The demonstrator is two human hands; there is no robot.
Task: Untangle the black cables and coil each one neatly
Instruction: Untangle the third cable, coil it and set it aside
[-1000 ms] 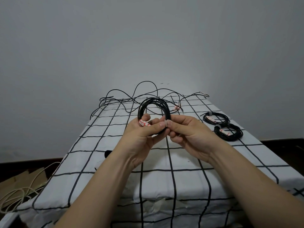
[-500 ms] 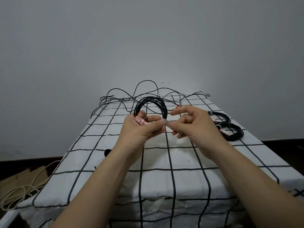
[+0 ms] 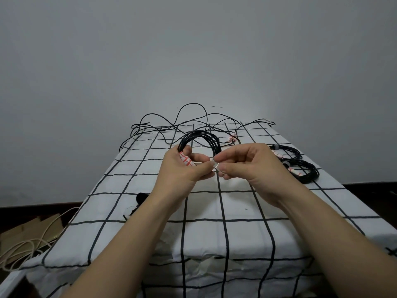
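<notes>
A white cloth [image 3: 236, 207] with a black grid lies spread beneath a plain grey wall [image 3: 193, 50]; above it the left hand [image 3: 182, 168] grips a coiled black cable [image 3: 200, 135], fingers curled round its lower part; the right hand [image 3: 249, 166] pinches a pale tie [image 3: 216, 166] between thumb and forefinger, just beside the left hand; two bound coils [image 3: 309, 179] lie at right; loose black cables [image 3: 184, 123] sprawl at the far edge.

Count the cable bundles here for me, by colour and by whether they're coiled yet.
Black coils, set down: 2
Black coil, gripped in the left hand: 1
Black tangle, loose, strands too snarled to count: 1
Cream cable: 1
Total: 5
</notes>
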